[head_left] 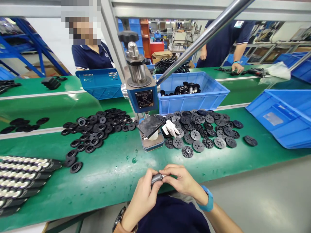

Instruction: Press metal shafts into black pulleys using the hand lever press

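My left hand (143, 194) and my right hand (182, 179) meet just below the green table's front edge (109, 181). Both are closed around a small dark cylindrical part with a metal end (157, 177), held between the fingertips. A watch sits on my left wrist and a blue band on my right. In front of my hands stands a small blue hand press (143, 97) with a long steel lever (206, 34) rising to the upper right. A black pad and a white glove (171, 127) lie at its base.
Small black rings (97, 127) lie heaped left of the press, and flat black and grey discs (204, 131) right of it. Finished rollers (21, 176) are stacked at far left. Blue bins (194, 94) (286, 116) stand behind and right. Two other people work across the conveyor.
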The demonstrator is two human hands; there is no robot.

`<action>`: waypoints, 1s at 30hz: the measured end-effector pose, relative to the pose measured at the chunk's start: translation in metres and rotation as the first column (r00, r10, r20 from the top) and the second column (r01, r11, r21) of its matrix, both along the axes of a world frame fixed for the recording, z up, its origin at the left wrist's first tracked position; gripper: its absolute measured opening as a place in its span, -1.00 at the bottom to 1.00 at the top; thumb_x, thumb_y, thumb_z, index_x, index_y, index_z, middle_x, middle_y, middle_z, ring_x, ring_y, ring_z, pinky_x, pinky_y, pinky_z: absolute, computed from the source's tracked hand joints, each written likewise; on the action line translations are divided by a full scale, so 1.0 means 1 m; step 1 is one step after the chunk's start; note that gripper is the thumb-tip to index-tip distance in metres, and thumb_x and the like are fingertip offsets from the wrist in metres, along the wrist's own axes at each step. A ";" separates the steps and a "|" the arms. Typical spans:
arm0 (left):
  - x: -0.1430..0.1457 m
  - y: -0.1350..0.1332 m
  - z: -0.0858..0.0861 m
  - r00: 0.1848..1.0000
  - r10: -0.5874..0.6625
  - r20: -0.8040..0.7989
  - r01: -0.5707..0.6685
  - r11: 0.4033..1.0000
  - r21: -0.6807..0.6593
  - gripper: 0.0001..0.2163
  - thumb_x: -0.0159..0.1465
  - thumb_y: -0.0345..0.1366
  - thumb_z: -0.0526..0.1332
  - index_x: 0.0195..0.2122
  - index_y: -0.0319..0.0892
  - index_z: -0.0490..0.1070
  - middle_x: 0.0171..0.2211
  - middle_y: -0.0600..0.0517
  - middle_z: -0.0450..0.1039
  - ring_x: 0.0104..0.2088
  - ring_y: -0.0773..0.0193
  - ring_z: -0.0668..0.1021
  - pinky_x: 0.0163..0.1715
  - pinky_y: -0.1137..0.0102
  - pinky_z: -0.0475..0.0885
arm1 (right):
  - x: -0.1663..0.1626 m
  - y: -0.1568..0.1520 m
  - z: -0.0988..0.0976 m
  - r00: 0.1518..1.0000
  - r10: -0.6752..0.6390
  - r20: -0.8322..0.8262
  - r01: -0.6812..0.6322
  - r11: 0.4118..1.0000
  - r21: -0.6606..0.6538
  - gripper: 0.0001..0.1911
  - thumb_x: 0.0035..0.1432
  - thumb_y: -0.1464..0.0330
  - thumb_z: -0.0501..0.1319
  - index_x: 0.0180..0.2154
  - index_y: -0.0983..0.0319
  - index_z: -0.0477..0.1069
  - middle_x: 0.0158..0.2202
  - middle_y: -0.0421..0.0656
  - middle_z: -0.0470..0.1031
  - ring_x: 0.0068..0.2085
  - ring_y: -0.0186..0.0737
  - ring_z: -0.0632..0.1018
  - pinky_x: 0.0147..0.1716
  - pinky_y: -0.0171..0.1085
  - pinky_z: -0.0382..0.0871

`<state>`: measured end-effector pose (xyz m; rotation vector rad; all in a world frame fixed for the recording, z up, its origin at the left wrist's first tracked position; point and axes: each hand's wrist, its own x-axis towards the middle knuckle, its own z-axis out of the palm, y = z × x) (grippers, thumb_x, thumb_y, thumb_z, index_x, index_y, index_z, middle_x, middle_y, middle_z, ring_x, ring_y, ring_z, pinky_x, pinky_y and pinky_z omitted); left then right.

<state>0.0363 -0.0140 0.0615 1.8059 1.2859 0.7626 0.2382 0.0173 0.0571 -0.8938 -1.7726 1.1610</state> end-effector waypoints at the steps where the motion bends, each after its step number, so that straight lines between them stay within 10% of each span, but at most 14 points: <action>1: -0.001 0.000 -0.002 1.000 -0.006 0.011 0.006 1.000 -0.025 -0.88 0.47 -0.19 0.09 -0.19 -0.08 0.32 -0.35 0.06 0.49 -0.38 0.19 0.54 -0.33 0.35 0.36 | 0.001 -0.001 0.001 0.999 0.026 0.036 -0.026 1.000 0.001 -0.71 0.39 0.17 0.25 -0.04 0.18 0.65 -0.25 -0.10 0.64 -0.26 -0.21 0.62 -0.21 -0.27 0.50; 8: 0.009 0.002 -0.004 0.979 0.091 0.183 -0.063 0.986 -0.153 -0.73 0.46 -0.04 0.08 -0.26 -0.12 0.36 -0.41 0.08 0.39 -0.41 0.23 0.43 -0.35 0.36 0.32 | 0.008 -0.002 -0.002 0.996 0.000 0.085 0.001 1.000 -0.006 -0.72 0.41 0.22 0.22 0.01 0.17 0.61 -0.24 -0.11 0.61 -0.24 -0.22 0.60 -0.18 -0.28 0.48; 18: 0.019 0.008 -0.010 0.798 0.158 0.582 0.149 0.884 -0.443 -0.55 0.38 0.21 0.12 -0.29 -0.12 0.25 -0.51 0.22 0.05 -0.52 0.38 0.10 -0.50 0.45 0.07 | 0.007 0.000 -0.004 1.000 -0.020 -0.014 0.017 0.982 -0.189 -0.77 0.33 0.27 0.29 -0.05 0.21 0.61 -0.35 -0.19 0.63 -0.39 -0.28 0.60 -0.30 -0.33 0.50; 24: 0.010 0.000 -0.014 0.748 0.256 0.612 0.135 0.845 -0.518 -0.56 0.35 0.18 0.23 -0.21 -0.16 0.33 -0.49 0.17 0.18 -0.50 0.40 0.19 -0.49 0.47 0.08 | 0.027 0.006 -0.001 0.982 -0.126 0.143 0.145 0.981 -0.131 -0.71 0.23 0.20 0.40 -0.06 0.19 0.62 -0.32 -0.18 0.62 -0.32 -0.22 0.58 -0.26 -0.28 0.46; 27: -0.001 -0.001 -0.014 0.737 0.337 0.586 0.028 0.850 -0.525 -0.61 0.36 0.11 0.25 -0.17 -0.15 0.34 -0.46 0.12 0.30 -0.48 0.39 0.29 -0.46 0.47 0.18 | 0.051 0.016 -0.006 0.780 -0.485 0.395 0.551 0.831 -0.069 -0.63 0.24 0.14 0.35 -0.01 0.22 0.58 -0.41 -0.19 0.53 -0.39 -0.17 0.52 -0.35 -0.24 0.39; 30: -0.008 0.002 -0.015 0.735 0.360 0.575 -0.028 0.863 -0.505 -0.64 0.35 0.07 0.29 -0.16 -0.15 0.37 -0.45 0.09 0.38 -0.46 0.35 0.37 -0.45 0.45 0.26 | 0.069 0.023 -0.014 0.493 -0.568 0.658 0.700 0.709 0.088 -0.44 0.18 0.06 0.37 0.10 0.24 0.49 -0.26 -0.10 0.54 -0.29 -0.04 0.56 -0.33 -0.17 0.37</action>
